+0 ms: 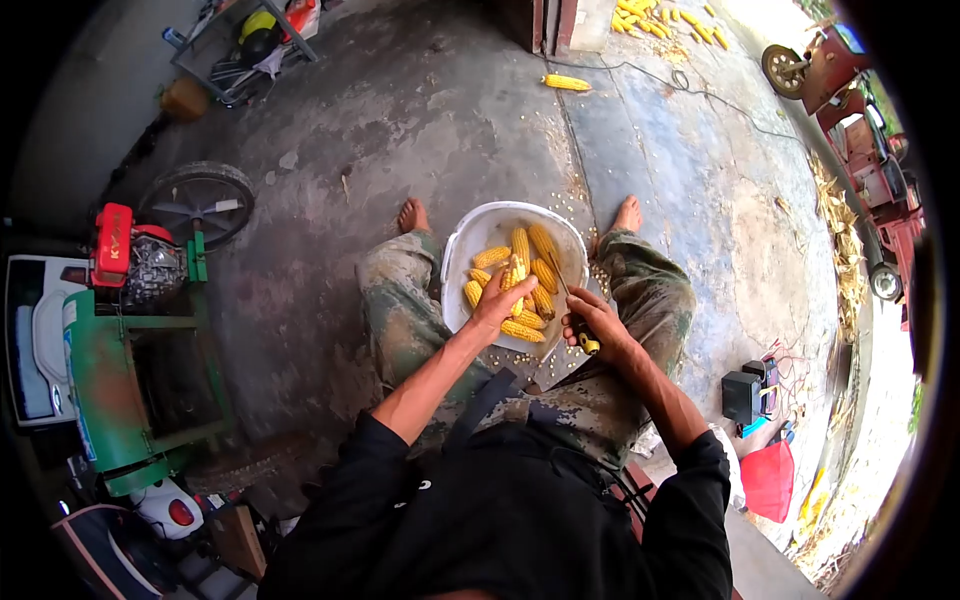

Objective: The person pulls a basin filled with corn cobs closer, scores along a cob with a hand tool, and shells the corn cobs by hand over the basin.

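Observation:
Between my legs stands a white basin (pixel 462 232) with several yellow ears of corn (pixel 543 240) in it. My left hand (pixel 497 303) is closed around one corn cob (pixel 516 285), held upright over the others at the basin's near side. In my right hand (pixel 596 322) is a screwdriver (pixel 588 343) with a yellow and black handle. Its thin shaft points up and away, over the basin's right part. The tip lies close to the ears, and I cannot tell whether it touches one. Loose kernels (pixel 569 364) lie around the basin.
A green machine with a red engine (pixel 115 245) and a wheel (pixel 197 205) stands at left. One corn ear (pixel 566 82) lies on the floor ahead, with more corn (pixel 660 20) beyond the doorway. A cable (pixel 735 105), a black battery (pixel 742 397) and a red bag (pixel 767 481) are at right.

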The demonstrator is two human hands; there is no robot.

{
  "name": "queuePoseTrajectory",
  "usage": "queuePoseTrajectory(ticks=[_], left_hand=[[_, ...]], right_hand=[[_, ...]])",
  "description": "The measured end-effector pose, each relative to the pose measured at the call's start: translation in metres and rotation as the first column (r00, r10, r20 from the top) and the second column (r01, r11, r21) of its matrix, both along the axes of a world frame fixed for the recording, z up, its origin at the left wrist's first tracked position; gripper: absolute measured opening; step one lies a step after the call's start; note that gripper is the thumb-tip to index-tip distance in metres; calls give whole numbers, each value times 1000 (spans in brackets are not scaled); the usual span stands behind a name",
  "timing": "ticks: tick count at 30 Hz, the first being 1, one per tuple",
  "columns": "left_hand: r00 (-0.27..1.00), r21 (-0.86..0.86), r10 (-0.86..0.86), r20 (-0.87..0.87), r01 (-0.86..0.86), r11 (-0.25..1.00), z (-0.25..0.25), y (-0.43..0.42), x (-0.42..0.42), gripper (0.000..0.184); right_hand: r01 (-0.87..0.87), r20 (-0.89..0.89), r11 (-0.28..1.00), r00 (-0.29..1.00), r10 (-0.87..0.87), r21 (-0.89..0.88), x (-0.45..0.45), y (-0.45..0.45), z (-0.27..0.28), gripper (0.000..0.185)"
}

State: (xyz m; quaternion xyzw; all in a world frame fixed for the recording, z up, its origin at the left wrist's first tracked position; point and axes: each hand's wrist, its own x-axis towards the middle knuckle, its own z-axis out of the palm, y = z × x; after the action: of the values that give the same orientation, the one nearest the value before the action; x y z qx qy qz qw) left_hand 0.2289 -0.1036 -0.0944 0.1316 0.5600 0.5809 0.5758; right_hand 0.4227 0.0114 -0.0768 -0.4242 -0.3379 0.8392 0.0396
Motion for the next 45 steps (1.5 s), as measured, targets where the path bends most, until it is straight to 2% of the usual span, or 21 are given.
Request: queuePoseTrajectory(ticks=[2, 4, 6, 8, 9, 12, 18, 20, 22, 26, 31, 34, 41, 45], left_hand=[[999, 64, 44, 28, -46, 997, -12, 1, 4, 34], [919, 2, 131, 373, -142, 990, -21, -2, 2, 39], [912, 24, 136, 388, -157, 987, -35, -1, -7, 46], [854, -71, 245, 460, -240, 968, -52, 1, -14, 47], [806, -31, 220, 549, -244, 969, -60, 1, -21, 46], [745, -66, 331, 579, -361, 930, -75, 4, -28, 44], [683, -183, 467, 562, -447, 875, -95, 8, -34, 36], [664, -217, 503, 553, -468, 857, -95, 8, -31, 37], [652, -228, 507, 564, -466, 855, -78, 10, -28, 38], [650, -237, 482, 587, -432, 870, -89, 8, -30, 41], [608, -281, 525, 595, -455, 845, -118, 10, -30, 42], [570, -290, 570, 591, -510, 810, -118, 13, -25, 45], [562, -279, 549, 619, -496, 822, -126, 14, -22, 50], [521, -296, 566, 639, -512, 806, -126, 15, -20, 52]], right_hand=[[-69, 7, 997, 998, 69, 28, 9, -7, 7, 52], [-82, 34, 995, 996, 80, 58, 15, -17, 17, 50], [-105, 33, 989, 994, 102, 102, 14, -21, 18, 51], [-179, 40, 961, 984, 174, 212, 14, -24, 18, 53], [-220, 24, 942, 975, 222, 251, 14, -25, 16, 53], [-291, 0, 912, 953, 304, 290, 14, -32, 20, 50], [-376, 28, 888, 923, 383, 266, 18, -56, 32, 47], [-389, 40, 861, 916, 399, 329, 20, -65, 37, 46], [-370, 51, 874, 926, 374, 316, 20, -68, 41, 45], [-301, 64, 916, 953, 295, 265, 19, -73, 43, 44], [-341, 124, 858, 940, 318, 385, 22, -84, 30, 41], [-378, 183, 803, 926, 331, 461, 21, -87, 31, 40], [-384, 236, 803, 922, 307, 456, 21, -90, 19, 41], [-363, 214, 778, 932, 293, 513, 20, -94, 7, 40]])
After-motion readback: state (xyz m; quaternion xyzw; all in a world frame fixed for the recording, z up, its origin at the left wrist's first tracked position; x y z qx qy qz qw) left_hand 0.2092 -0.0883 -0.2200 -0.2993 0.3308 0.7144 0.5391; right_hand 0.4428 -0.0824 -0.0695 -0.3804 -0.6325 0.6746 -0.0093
